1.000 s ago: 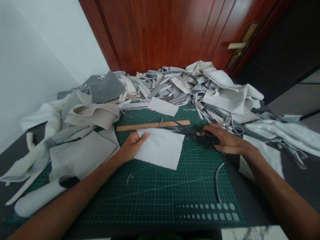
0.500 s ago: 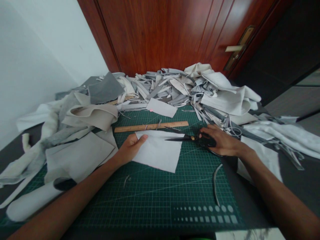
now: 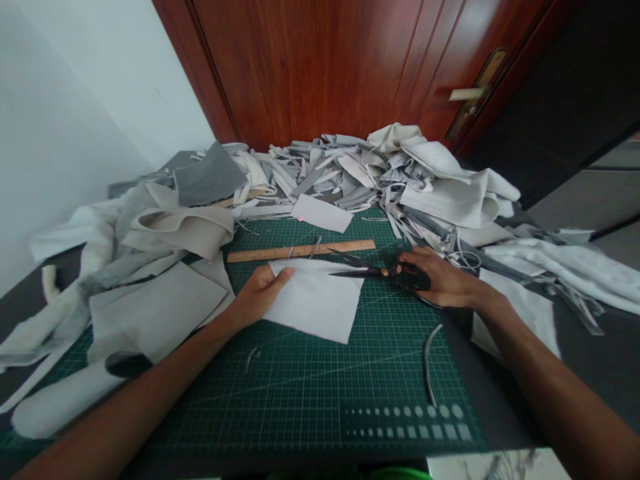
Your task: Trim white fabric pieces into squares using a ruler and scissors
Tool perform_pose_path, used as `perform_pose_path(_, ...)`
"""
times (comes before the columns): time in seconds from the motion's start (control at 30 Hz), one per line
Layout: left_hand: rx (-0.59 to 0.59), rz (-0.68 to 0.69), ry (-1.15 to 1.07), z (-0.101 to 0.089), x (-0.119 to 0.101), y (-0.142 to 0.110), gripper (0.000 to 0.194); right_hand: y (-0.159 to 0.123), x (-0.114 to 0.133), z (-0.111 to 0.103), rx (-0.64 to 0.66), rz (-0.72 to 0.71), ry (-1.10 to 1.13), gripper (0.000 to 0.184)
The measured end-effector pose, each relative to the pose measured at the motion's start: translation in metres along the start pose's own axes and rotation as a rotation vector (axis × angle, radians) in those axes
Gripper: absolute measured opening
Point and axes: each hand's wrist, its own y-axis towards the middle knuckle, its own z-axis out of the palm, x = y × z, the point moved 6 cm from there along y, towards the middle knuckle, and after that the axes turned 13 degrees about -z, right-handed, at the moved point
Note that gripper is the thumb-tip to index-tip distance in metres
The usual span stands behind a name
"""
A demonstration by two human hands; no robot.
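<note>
Between thumb and fingers, my left hand (image 3: 265, 291) pinches the upper left corner of a white fabric piece (image 3: 315, 300). My right hand (image 3: 435, 275) is closed round the handles of black scissors (image 3: 383, 272). The scissors' blades point left and are parted, one lying over the fabric's upper right part and the other showing beyond its far edge. Just past the fabric lies a wooden ruler (image 3: 345, 247), with a thin grey strip across it. Farther back rests a small white rectangle (image 3: 323, 213) with a pink mark.
A green cutting mat (image 3: 300, 400) covers the table's middle. Fabric scraps (image 3: 325, 173) are heaped along the back by a wooden door (image 3: 310, 67). Folded cloth pieces (image 3: 155, 307) and a white roll (image 3: 65, 400) lie left. A grey strip (image 3: 427, 367) curves at the mat's right.
The scissors' blades are a little wider apart, the far blade now showing beyond the fabric's edge. Both hands keep their holds, and the view has shifted slightly.
</note>
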Motion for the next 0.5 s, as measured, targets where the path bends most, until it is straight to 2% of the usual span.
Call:
perform_pose_path(0.07,0.01,0.002,0.005,0.0007,0.001,0.0005,0.048,-0.0003,-0.0003,-0.0001,-0.008,-0.003,-0.006,0.04)
perform_pose_path(0.27,-0.01,0.04,0.016,0.0001,-0.0007,-0.0002,0.049,0.0006,0.0006,-0.0005,0.018,-0.014,0.005,0.027)
perform_pose_path(0.5,-0.048,0.07,0.007,-0.0011,-0.0037,-0.0015,0.046,-0.0003,-0.0023,-0.0015,-0.015,-0.024,-0.021,0.025)
